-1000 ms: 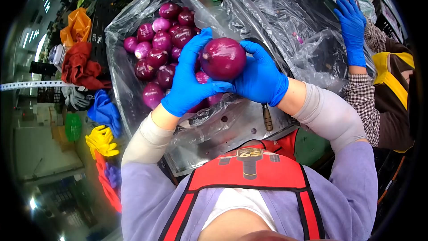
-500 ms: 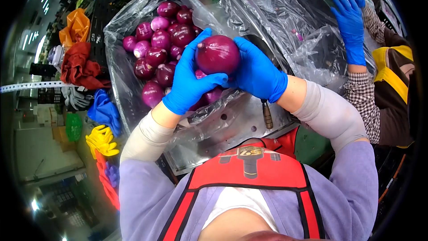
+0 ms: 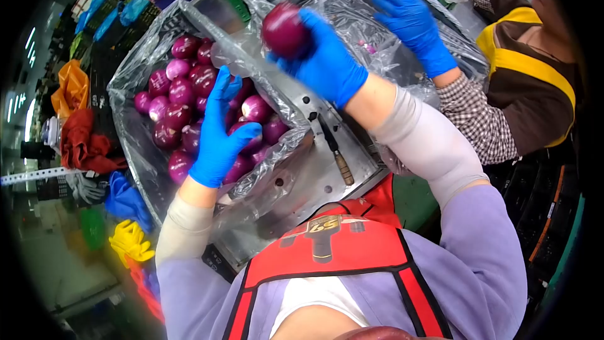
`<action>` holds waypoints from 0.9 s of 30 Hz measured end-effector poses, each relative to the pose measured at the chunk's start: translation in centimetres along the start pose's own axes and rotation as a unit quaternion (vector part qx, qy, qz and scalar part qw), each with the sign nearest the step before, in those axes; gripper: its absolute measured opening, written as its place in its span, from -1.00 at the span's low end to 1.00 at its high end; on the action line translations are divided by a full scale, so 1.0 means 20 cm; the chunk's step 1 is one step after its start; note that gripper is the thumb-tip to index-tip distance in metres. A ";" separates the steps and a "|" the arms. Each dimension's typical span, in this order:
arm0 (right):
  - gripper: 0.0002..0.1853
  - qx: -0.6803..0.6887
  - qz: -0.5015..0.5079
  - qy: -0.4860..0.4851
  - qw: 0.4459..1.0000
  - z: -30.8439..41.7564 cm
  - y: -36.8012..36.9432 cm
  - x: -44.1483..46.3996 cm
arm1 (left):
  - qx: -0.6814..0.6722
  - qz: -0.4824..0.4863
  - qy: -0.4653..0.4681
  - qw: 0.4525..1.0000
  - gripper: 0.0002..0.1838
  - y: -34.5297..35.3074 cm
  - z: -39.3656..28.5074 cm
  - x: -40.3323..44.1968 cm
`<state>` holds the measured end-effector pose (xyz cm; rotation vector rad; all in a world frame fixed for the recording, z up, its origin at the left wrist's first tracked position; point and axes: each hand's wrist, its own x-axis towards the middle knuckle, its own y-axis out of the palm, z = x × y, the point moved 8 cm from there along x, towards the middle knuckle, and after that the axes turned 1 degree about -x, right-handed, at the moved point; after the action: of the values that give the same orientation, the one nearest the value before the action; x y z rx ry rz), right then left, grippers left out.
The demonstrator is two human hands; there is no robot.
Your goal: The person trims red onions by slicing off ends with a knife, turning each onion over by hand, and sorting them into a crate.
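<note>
My right hand point(image 3: 333, 66), in a blue glove, grips a large red onion point(image 3: 285, 30) raised above the gap between two plastic-lined crates. My left hand point(image 3: 217, 135), gloved in blue too, is over the pile of red onions point(image 3: 182, 91), its fingers apart and nothing in its grasp. The pile sits in a clear plastic liner point(image 3: 135, 142). A knife point(image 3: 340, 161) with a wooden handle lies on the metal surface point(image 3: 302, 186) below my right forearm.
A co-worker's blue-gloved hand point(image 3: 412, 22) is held open over the second plastic liner point(image 3: 377, 57) at right. Yellow gloves point(image 3: 131, 240), blue gloves point(image 3: 128, 200) and a dark red cloth point(image 3: 88, 142) hang along the left. A green crate edge point(image 3: 236, 3) stands behind.
Both my hands were around the onion; my left hand has let go and moved left. My right hand has carried the onion up and away. The view has shifted, and the co-worker's hand appears nearer.
</note>
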<state>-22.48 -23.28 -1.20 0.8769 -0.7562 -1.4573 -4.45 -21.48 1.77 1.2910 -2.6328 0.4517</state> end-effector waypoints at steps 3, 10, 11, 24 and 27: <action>-0.51 0.075 -0.134 -0.094 0.984 0.31 -0.24 0.08 | -0.027 -0.018 -0.089 0.996 -0.12 -0.03 0.11 -0.01; -0.52 0.039 -0.213 -0.118 0.969 0.52 -0.59 0.17 | -0.030 -0.081 -0.141 0.986 -0.23 -0.17 0.33 -0.02; -0.53 0.063 -0.224 -0.134 0.963 0.55 -0.63 0.17 | -0.026 -0.087 -0.144 0.985 -0.24 -0.18 0.34 -0.03; -0.67 0.092 -0.144 -0.165 0.971 0.73 -0.69 0.19 | -0.039 -0.087 -0.154 0.984 -0.29 -0.19 0.36 -0.04; -0.77 0.096 -0.150 -0.180 0.967 0.76 -0.72 0.19 | -0.040 -0.084 -0.151 0.984 -0.29 -0.19 0.36 -0.04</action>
<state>-42.89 -26.66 -6.34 0.9124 -1.0856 -1.8664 -1.12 -25.64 -4.43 1.6539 -2.7097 0.1287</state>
